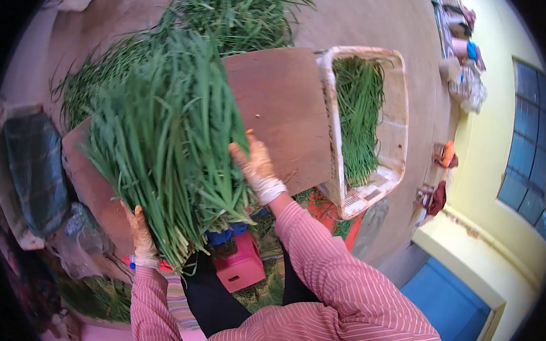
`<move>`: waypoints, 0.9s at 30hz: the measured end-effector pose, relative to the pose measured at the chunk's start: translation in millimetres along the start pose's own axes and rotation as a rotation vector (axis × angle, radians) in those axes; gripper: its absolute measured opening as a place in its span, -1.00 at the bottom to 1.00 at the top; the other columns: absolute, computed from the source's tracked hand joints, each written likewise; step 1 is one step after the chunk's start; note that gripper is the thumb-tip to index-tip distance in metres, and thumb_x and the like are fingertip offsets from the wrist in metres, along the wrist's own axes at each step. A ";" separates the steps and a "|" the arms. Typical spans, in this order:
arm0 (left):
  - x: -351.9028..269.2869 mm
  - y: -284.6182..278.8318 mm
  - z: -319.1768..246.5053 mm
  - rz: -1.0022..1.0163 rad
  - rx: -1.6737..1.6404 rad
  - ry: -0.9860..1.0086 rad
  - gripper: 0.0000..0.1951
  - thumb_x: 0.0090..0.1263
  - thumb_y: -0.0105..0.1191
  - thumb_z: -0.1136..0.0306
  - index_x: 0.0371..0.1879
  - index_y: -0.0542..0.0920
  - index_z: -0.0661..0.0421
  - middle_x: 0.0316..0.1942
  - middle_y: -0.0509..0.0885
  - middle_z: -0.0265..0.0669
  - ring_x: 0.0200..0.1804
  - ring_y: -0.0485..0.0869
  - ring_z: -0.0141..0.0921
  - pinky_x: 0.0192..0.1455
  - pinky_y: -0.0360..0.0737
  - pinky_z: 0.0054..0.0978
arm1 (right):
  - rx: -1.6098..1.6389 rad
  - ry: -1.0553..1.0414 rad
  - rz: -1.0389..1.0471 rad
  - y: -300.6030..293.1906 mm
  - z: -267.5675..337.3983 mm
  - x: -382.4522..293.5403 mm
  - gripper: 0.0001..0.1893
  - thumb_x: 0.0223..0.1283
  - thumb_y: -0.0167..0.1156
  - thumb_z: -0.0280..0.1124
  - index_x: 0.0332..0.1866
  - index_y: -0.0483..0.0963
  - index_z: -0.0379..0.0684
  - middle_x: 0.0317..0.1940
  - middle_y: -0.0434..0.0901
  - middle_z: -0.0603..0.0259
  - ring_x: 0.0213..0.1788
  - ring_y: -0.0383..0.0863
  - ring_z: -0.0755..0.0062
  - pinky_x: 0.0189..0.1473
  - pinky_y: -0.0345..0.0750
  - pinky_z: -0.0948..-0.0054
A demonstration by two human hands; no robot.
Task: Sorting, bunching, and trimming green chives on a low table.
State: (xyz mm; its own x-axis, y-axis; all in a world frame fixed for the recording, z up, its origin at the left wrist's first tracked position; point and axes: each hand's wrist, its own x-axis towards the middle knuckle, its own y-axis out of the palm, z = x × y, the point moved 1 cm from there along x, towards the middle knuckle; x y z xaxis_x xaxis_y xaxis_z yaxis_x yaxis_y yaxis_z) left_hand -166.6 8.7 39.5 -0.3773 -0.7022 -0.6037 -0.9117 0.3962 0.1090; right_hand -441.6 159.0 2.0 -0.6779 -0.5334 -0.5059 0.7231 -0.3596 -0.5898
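Note:
A large heap of long green leafy stalks, likely garlic chives [165,134], lies across a brown board [278,111], its pale cut ends towards me. Both hands wear stained thin gloves. My left hand [140,233] is against the heap's lower left side, thumb up and fingers partly hidden. My right hand [255,163] rests against the heap's right side, fingers spread, holding nothing that I can make out. Right of the board, a white plastic crate [398,125] holds a bundle of the same greens [357,119].
More greens [243,18] are piled on the floor beyond the board. A pink plastic stool [241,265] stands between my legs. At the left are a dark wrapped bundle [35,169] and clear plastic bags [81,228]. A blue door [449,311] is at the lower right.

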 end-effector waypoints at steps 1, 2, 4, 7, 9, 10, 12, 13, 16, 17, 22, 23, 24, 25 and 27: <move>1.9 1.1 1.6 0.023 0.022 0.003 -0.15 0.32 0.06 -0.24 0.43 0.12 0.06 0.25 0.43 -0.25 0.18 0.52 -0.34 0.20 0.53 -0.31 | 0.068 -0.009 0.026 6.5 2.9 -4.0 0.14 0.06 -0.01 0.48 0.45 0.01 -0.41 0.22 0.31 -0.34 0.33 0.26 -0.18 0.37 0.21 0.19; 3.8 -8.2 12.6 0.036 -0.002 -0.047 -0.19 0.32 0.07 -0.23 0.40 0.18 0.06 0.21 0.47 -0.26 0.14 0.54 -0.35 0.18 0.54 -0.32 | 0.098 0.018 0.097 9.3 6.3 -7.2 0.18 0.03 0.00 0.50 0.47 -0.05 -0.40 0.26 0.27 -0.36 0.35 0.24 -0.18 0.39 0.19 0.21; 0.9 12.2 21.1 0.031 -0.090 -0.145 -0.26 0.32 0.05 -0.25 0.32 0.33 0.04 0.10 0.56 -0.31 0.05 0.60 -0.36 0.11 0.59 -0.34 | 0.148 0.067 0.216 -1.6 6.4 -7.3 0.26 -0.05 0.03 0.54 0.49 -0.15 -0.38 0.32 0.20 -0.36 0.40 0.19 -0.16 0.41 0.17 0.25; -1.1 37.4 22.4 0.108 -0.388 -0.408 -0.31 0.39 -0.05 -0.24 0.30 0.37 0.04 0.17 0.53 -0.27 0.12 0.57 -0.33 0.17 0.58 -0.31 | 0.170 0.053 0.306 -9.3 8.3 -1.6 0.28 -0.10 0.11 0.52 0.49 -0.14 -0.36 0.34 0.20 -0.32 0.39 0.22 -0.13 0.40 0.22 0.23; -6.6 66.7 12.1 0.111 -0.435 -0.458 -0.25 0.34 -0.10 -0.34 0.31 0.36 0.02 0.14 0.54 -0.27 0.09 0.57 -0.28 0.15 0.59 -0.27 | 0.200 0.042 0.271 -11.9 3.6 3.9 0.24 -0.11 0.14 0.50 0.48 -0.06 -0.33 0.32 0.24 -0.28 0.38 0.25 -0.12 0.39 0.24 0.22; -13.4 93.1 5.5 0.122 -0.432 -0.493 -0.24 0.32 -0.10 -0.36 0.30 0.37 0.01 0.13 0.55 -0.27 0.08 0.57 -0.27 0.15 0.59 -0.25 | 0.221 -0.019 0.281 -19.8 -6.1 8.5 0.13 -0.02 0.12 0.43 0.47 0.01 -0.28 0.32 0.26 -0.23 0.37 0.26 -0.12 0.39 0.24 0.22; -20.7 137.4 -3.1 0.140 -0.462 -0.574 -0.21 0.29 -0.09 -0.40 0.28 0.39 0.01 0.12 0.55 -0.26 0.06 0.57 -0.24 0.14 0.59 -0.21 | 0.318 -0.116 0.256 -36.7 -26.7 18.9 -0.07 0.11 0.09 0.35 0.40 0.17 -0.21 0.28 0.35 -0.14 0.32 0.33 -0.10 0.36 0.28 0.21; -21.5 155.3 -1.3 0.151 -0.498 -0.622 -0.20 0.27 -0.08 -0.41 0.27 0.40 0.01 0.12 0.55 -0.26 0.06 0.57 -0.23 0.14 0.59 -0.19 | 0.269 -0.103 0.206 -47.2 -40.7 20.8 -0.09 0.12 0.11 0.32 0.39 0.18 -0.21 0.25 0.37 -0.15 0.31 0.35 -0.07 0.35 0.29 0.20; -20.3 196.6 6.2 0.164 -0.468 -0.592 -0.20 0.26 -0.08 -0.42 0.27 0.40 0.01 0.10 0.56 -0.28 0.08 0.56 -0.23 0.14 0.58 -0.17 | 0.279 -0.070 0.172 -85.5 -57.3 26.0 -0.04 0.09 0.12 0.34 0.40 0.15 -0.26 0.23 0.38 -0.19 0.31 0.36 -0.08 0.34 0.31 0.20; -16.3 199.4 11.7 0.146 -0.442 -0.546 -0.20 0.26 -0.08 -0.42 0.27 0.40 0.01 0.10 0.56 -0.29 0.08 0.56 -0.24 0.14 0.58 -0.17 | 0.297 -0.069 0.168 -89.8 -51.7 27.2 -0.04 0.09 0.12 0.34 0.40 0.15 -0.26 0.23 0.38 -0.19 0.31 0.36 -0.08 0.34 0.31 0.20; -21.2 210.0 18.7 0.184 -0.436 -0.491 -0.29 0.32 -0.07 -0.35 0.27 0.40 -0.07 0.08 0.57 -0.29 -0.03 0.63 -0.24 -0.01 0.67 -0.22 | -0.061 0.003 0.165 -99.7 -50.4 21.2 0.20 -0.08 0.06 0.52 0.44 0.04 -0.36 0.03 0.46 -0.22 0.09 0.49 -0.10 0.18 0.44 0.16; -25.6 209.2 18.3 0.096 -0.361 -0.464 -0.30 0.34 -0.07 -0.32 0.29 0.38 -0.06 0.13 0.54 -0.30 0.02 0.61 -0.27 0.05 0.64 -0.23 | -0.119 0.031 0.162 -99.9 -44.4 14.9 0.23 -0.11 0.05 0.55 0.45 0.02 -0.38 0.02 0.46 -0.22 0.07 0.50 -0.08 0.16 0.46 0.16; -21.6 190.1 23.9 0.111 -0.252 -0.396 -0.27 0.37 -0.12 -0.32 0.35 0.31 -0.02 0.22 0.47 -0.30 0.14 0.52 -0.27 0.19 0.53 -0.24 | -0.151 0.026 0.126 -95.7 -39.3 12.8 0.28 -0.16 0.03 0.59 0.45 0.01 -0.39 0.05 0.44 -0.22 0.08 0.50 -0.10 0.15 0.47 0.15; -11.7 153.3 31.4 0.116 -0.137 -0.320 -0.23 0.39 -0.18 -0.32 0.40 0.25 0.01 0.31 0.40 -0.30 0.26 0.43 -0.27 0.33 0.41 -0.25 | -0.135 0.028 0.174 -98.7 -28.1 13.8 0.28 -0.15 0.09 0.55 0.46 -0.04 -0.39 0.06 0.43 -0.21 0.09 0.49 -0.11 0.17 0.47 0.17; -6.4 125.1 32.8 0.094 -0.172 -0.417 -0.21 0.39 -0.19 -0.34 0.40 0.24 0.03 0.32 0.38 -0.28 0.27 0.41 -0.26 0.35 0.38 -0.25 | -0.091 0.058 0.156 -104.1 -32.2 16.2 0.25 -0.10 0.13 0.48 0.47 -0.09 -0.38 0.12 0.40 -0.22 0.16 0.45 -0.11 0.22 0.42 0.17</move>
State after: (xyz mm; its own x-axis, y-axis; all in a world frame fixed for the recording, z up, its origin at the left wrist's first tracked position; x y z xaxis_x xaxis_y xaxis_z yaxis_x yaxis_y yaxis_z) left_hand -272.9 82.1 31.1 -0.3941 -0.3559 -0.8474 -0.9037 0.3178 0.2869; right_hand -532.1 212.5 35.0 -0.5671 -0.5310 -0.6296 0.8068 -0.2042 -0.5544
